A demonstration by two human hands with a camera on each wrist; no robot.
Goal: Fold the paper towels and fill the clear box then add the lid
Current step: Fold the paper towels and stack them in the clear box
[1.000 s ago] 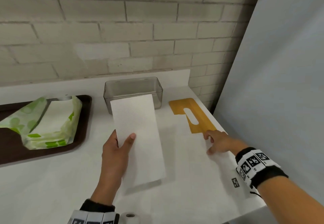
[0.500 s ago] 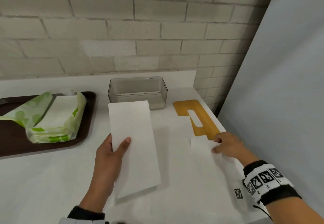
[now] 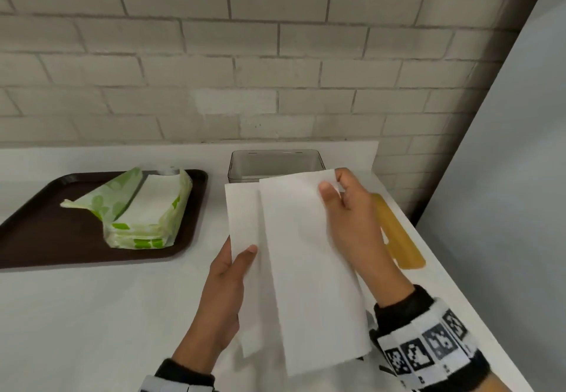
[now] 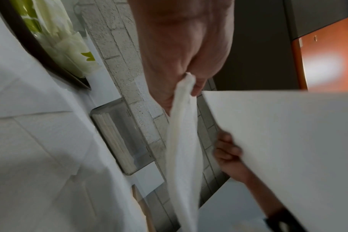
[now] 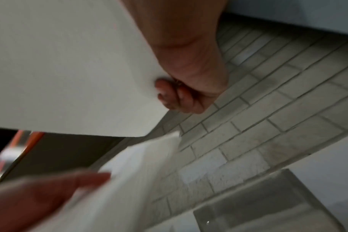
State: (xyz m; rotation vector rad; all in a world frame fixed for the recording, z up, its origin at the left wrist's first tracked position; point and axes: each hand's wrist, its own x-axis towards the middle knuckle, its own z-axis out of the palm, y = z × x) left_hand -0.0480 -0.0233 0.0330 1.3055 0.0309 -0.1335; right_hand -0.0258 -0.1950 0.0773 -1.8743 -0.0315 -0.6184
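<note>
Two folded white paper towels are held above the counter. My left hand [image 3: 235,266] grips the left towel [image 3: 245,223] at its left edge, thumb on top; the same towel [image 4: 181,141] shows edge-on in the left wrist view. My right hand [image 3: 340,195] pinches the far right corner of the second towel [image 3: 309,269], which overlaps the first on the right. The right wrist view shows that second towel [image 5: 69,70] between thumb and fingers. Behind both stands the clear box [image 3: 275,165], with folded towels inside it in the left wrist view [image 4: 117,139]. The yellow lid [image 3: 398,238] lies flat at the right.
A dark brown tray [image 3: 36,223] at the left carries an opened green-and-white pack of paper towels [image 3: 144,210]. A brick wall backs the white counter [image 3: 92,315]. A grey panel [image 3: 505,177] rises along the counter's right edge.
My right hand picked up a second folded towel from the counter near the lid and brought it left and up over the towel in my left hand. The view has tilted.
</note>
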